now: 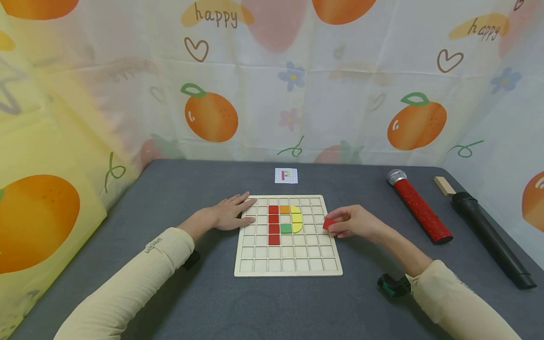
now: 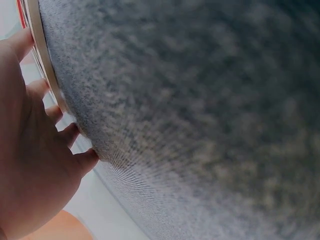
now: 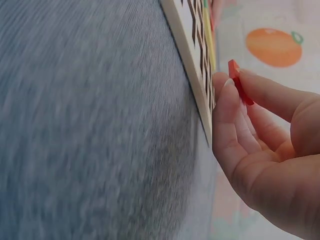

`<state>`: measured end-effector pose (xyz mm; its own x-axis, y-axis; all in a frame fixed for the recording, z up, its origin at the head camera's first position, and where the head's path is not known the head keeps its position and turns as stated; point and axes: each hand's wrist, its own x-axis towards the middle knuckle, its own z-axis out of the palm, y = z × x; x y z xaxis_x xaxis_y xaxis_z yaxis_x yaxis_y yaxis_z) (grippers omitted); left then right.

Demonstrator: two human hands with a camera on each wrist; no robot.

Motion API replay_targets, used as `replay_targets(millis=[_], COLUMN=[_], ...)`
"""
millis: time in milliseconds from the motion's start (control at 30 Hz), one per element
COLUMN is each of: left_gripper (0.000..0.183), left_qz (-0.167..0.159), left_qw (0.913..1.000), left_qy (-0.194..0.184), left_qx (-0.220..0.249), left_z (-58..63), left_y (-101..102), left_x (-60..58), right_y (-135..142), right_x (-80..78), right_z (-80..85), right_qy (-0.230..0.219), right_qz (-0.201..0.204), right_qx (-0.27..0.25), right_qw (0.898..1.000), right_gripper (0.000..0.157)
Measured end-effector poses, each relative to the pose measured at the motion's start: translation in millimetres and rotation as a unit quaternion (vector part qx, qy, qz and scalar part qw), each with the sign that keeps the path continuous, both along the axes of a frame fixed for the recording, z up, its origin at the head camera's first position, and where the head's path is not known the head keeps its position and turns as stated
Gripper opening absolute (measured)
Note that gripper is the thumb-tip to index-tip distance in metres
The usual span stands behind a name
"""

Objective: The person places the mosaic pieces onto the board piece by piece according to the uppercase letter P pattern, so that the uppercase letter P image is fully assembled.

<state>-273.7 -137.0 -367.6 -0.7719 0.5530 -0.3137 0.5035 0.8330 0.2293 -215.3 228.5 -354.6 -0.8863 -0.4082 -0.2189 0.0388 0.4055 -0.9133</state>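
Note:
A pale wooden grid board (image 1: 289, 269) lies on the table, bearing a column of red square tiles (image 1: 274, 229), an orange tile (image 1: 284, 209), a green tile (image 1: 286, 228) and a yellow strip (image 1: 296, 218) with rounded ends. My left hand (image 1: 229, 212) rests at the board's left edge, fingers spread and straight; in the left wrist view its fingertips touch the rim. Between thumb and fingers my right hand (image 1: 354, 221) pinches a red tile (image 3: 240, 82) over the board's right edge. The tile's face is partly covered by the fingers.
A small printed card (image 1: 286, 175) with a coloured grid pattern lies behind the board. To the right are a red glittery microphone (image 1: 422, 208), a black cylindrical handle (image 1: 493, 241) and a wooden block (image 1: 444, 185). A printed curtain (image 1: 255, 94) hangs behind the table (image 1: 204, 302).

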Motion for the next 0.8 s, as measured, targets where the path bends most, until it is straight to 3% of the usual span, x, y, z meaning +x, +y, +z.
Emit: replay_targets(millis=[500, 800], left_gripper=[0.074, 0.073], left_qz=[0.02, 0.006], left_qw=[0.9998, 1.0], left_qy=[0.0, -0.005], left_qx=[-0.006, 0.002], left_z=[0.1, 1.8], left_y=[3.9, 1.3], left_x=[-2.0, -1.4], right_y=[-39.3, -63.0], right_x=[4.8, 9.0], right_z=[-3.6, -6.8], right_qy=[-0.029, -0.066], right_qz=[0.045, 0.048], right_qx=[-0.009, -0.029], right_qw=[0.999, 0.996], right_gripper=[0.036, 0.03])
